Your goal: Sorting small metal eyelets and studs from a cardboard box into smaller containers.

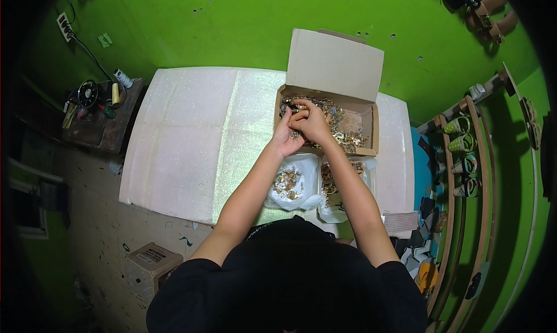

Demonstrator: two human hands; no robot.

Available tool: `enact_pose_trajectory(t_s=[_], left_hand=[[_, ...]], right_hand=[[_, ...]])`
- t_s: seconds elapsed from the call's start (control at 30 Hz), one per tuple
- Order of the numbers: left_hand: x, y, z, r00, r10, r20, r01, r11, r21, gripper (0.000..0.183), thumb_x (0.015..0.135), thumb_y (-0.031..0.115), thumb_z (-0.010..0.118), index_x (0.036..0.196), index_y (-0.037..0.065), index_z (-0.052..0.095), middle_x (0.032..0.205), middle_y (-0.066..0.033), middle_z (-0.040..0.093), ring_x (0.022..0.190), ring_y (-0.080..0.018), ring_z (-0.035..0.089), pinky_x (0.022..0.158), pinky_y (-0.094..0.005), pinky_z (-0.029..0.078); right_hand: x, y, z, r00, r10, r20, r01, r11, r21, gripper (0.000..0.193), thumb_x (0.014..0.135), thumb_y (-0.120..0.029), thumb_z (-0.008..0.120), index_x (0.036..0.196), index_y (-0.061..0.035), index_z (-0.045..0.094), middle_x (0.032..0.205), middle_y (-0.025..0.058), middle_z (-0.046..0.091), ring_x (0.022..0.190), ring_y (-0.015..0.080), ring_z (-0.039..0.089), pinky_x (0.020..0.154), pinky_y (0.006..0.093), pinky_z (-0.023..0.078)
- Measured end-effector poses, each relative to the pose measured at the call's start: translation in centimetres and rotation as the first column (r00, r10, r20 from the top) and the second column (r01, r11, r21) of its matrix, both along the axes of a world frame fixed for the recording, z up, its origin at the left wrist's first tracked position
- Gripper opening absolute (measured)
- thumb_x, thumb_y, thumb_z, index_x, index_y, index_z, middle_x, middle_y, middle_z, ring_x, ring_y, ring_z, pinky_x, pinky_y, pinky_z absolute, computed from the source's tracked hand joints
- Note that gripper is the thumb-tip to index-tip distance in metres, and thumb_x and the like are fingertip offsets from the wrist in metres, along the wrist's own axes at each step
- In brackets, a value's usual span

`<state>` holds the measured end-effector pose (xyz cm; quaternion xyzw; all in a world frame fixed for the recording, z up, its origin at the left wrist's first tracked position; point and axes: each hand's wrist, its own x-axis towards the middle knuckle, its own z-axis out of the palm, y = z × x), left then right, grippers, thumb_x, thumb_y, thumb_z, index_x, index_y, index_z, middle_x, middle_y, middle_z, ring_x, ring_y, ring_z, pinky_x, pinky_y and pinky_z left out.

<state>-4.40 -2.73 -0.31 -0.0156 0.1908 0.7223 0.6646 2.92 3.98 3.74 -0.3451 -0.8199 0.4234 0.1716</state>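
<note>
By the box's left edge (278,108), left hand (283,138) and right hand (312,124), grips unclear, broad tabletop (180,124) leftward

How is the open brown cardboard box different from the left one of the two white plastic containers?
The brown cardboard box looks larger than the left white plastic container. The box has a raised lid; the container shows none. Both hold small metallic-looking pieces.

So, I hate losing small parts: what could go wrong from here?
Anything slipping from the left hand or right hand might get lost among the small shiny pieces in the open cardboard box. The right forearm crosses above the right-hand white-lined container, so it could catch the lining and spill pieces.
</note>
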Motion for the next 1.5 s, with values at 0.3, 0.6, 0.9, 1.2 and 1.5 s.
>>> enact_pose_trajectory(t_s=[0.3, 0.6, 0.9, 1.2, 1.5], left_hand=[[-0.4, 0.0, -0.8, 0.999, -0.012, 0.033, 0.012, 1.0, 0.014, 0.046, 0.091, 0.033, 0.021, 0.113, 0.0, 0.044, 0.112, -0.0144, 0.047, 0.104, -0.0244, 0.046, 0.092, -0.0372, 0.037], [-0.6, 0.5, -1.4, 0.997, -0.029, 0.066, 0.029, 1.0, 0.006, 0.047, 0.091, 0.031, 0.018, 0.114, -0.004, 0.039, 0.114, -0.0215, 0.044, 0.107, -0.0288, 0.045, 0.094, -0.0407, 0.036], [-0.4, 0.0, -0.2, 0.982, -0.121, 0.145, 0.096, 0.981, 0.166, 0.05, 0.091, 0.03, 0.018, 0.118, -0.01, 0.031, 0.118, -0.0262, 0.038, 0.111, -0.0332, 0.04, 0.094, -0.0412, 0.036], [-0.4, 0.1, -0.1, 0.99, -0.102, 0.097, 0.093, 0.991, 0.1, 0.05, 0.091, 0.029, 0.016, 0.119, -0.011, 0.031, 0.116, -0.0262, 0.039, 0.109, -0.0333, 0.042, 0.094, -0.0418, 0.036], [-1.0, -0.1, -0.7, 0.987, -0.085, 0.134, 0.061, 0.983, 0.173, 0.05, 0.091, 0.029, 0.017, 0.12, -0.009, 0.03, 0.122, -0.0226, 0.037, 0.113, -0.0314, 0.039, 0.093, -0.0401, 0.037]], right_hand=[[0.5, -0.4, 1.4, 1.0, 0.014, 0.019, -0.015, 0.999, 0.044, 0.043, 0.066, -0.016, 0.065, 0.107, -0.0104, 0.052, 0.074, -0.0017, 0.064, 0.079, 0.0127, 0.058, 0.09, 0.0596, -0.002], [1.7, 0.9, 0.1, 0.965, -0.009, -0.26, -0.022, 0.993, -0.115, 0.036, 0.069, -0.014, 0.062, 0.104, -0.0117, 0.054, 0.073, -0.0014, 0.063, 0.076, 0.0118, 0.057, 0.095, 0.0469, 0.008], [2.9, 1.5, 0.9, 0.958, -0.061, -0.279, 0.05, 0.998, -0.046, 0.039, 0.063, -0.003, 0.065, 0.101, -0.0084, 0.055, 0.072, 0.0028, 0.063, 0.07, 0.0122, 0.059, 0.078, 0.0287, 0.04], [3.8, 2.4, 0.0, 0.933, -0.038, -0.359, 0.047, 0.999, 0.016, 0.039, 0.067, 0.006, 0.059, 0.104, -0.0027, 0.051, 0.077, 0.007, 0.061, 0.074, 0.0099, 0.054, 0.072, 0.0243, 0.042], [5.2, 0.4, -0.2, 0.912, -0.035, -0.409, -0.057, 0.976, -0.211, 0.033, 0.071, 0.003, 0.056, 0.103, -0.0005, 0.05, 0.074, 0.0022, 0.054, 0.069, 0.0078, 0.049, 0.065, 0.021, 0.041]])
